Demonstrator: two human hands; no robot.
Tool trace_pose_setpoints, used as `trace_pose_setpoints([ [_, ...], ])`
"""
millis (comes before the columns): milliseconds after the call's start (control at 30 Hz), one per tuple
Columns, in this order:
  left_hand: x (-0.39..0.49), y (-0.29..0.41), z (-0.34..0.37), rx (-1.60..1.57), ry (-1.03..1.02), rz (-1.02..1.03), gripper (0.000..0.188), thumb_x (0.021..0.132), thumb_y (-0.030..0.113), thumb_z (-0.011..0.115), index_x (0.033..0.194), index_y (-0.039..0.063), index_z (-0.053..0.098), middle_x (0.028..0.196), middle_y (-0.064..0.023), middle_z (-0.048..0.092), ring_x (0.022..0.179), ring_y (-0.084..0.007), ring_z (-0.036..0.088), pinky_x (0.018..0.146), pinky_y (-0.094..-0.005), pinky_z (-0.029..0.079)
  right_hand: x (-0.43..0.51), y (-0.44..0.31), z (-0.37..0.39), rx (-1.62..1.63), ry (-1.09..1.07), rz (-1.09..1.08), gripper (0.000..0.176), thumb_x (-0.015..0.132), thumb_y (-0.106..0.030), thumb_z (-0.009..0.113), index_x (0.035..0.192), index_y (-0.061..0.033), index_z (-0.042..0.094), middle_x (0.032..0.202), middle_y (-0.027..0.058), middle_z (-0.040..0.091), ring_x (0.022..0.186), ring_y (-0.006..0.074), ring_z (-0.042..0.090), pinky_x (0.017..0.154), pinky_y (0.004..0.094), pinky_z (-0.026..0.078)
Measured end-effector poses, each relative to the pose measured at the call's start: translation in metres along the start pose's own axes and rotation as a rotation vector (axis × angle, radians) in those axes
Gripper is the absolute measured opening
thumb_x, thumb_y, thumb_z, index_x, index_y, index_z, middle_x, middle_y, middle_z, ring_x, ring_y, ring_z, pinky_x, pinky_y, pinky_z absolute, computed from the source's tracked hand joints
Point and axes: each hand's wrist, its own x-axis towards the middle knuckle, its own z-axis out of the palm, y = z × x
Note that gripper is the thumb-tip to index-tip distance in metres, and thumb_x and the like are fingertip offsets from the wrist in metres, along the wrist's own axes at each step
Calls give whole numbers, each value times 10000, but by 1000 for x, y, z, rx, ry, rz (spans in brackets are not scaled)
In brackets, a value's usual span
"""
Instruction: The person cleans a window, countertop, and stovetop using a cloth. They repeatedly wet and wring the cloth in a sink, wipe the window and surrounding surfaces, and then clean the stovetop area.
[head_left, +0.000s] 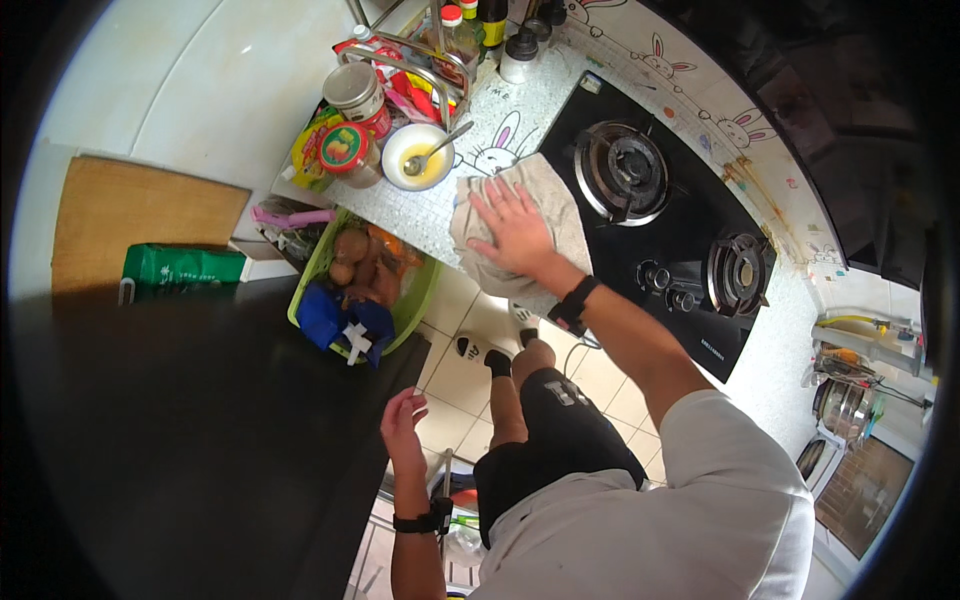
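My right hand (516, 234) lies flat on a crumpled beige cloth (566, 214), palm down with the fingers spread. The cloth covers part of the speckled countertop (409, 225) and overlaps the near left edge of a black glass gas hob (686, 214). Just left of the cloth is a white bowl (391, 154) with yellow liquid in it, and a metal spoon (448, 138) leans on its rim. Low in the view, my left hand (405, 427) hangs in the air beside a dark surface, its fingers loosely curled around nothing.
A red-lidded jar (349, 150) and another jar (352, 86) stand by a metal rack (390, 56) of packets and bottles. Below the counter edge, a green basket (420, 300) holds brown round produce and a blue bag. The dark surface (225, 420) fills the left.
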Motion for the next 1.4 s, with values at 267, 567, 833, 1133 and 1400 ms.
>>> trace_pose_setpoints([
  [267,114,63,116,-384,-167,-75,249,1043,147,576,1237,-2,627,1049,-108,709,960,-210,704,877,-341,589,163,56,10,-40,195,585,968,962,-696,398,1610,8,254,1679,276,190,1572,419,128,1264,544,66],
  [567,249,122,207,-525,-222,-28,607,1002,111,636,1491,-70,325,1303,-226,599,1166,-325,659,1031,-409,560,120,77,-28,-120,-23,211,952,943,-624,552,1628,-47,230,1662,237,274,1568,404,177,1259,528,155],
  [833,259,132,211,-554,-197,-58,478,977,38,554,1440,-1,442,1290,-174,622,1133,-300,685,971,-413,597,30,-21,-14,64,18,223,859,837,-562,695,1542,-128,462,1611,292,320,1501,479,275,1189,691,148],
  [1133,143,147,135,-370,-60,-89,478,971,1,522,1445,-17,469,1252,-146,652,1067,-256,709,917,-381,616,145,-63,3,-220,73,-249,711,909,-357,647,1478,23,453,1592,251,378,1508,406,305,1232,509,248],
  [1400,84,130,90,-388,34,-70,454,980,-5,516,1432,-28,481,1237,-166,664,1066,-256,715,917,-385,619,173,-73,20,254,166,33,714,948,-415,612,1498,12,454,1615,236,356,1524,384,290,1260,513,181],
])
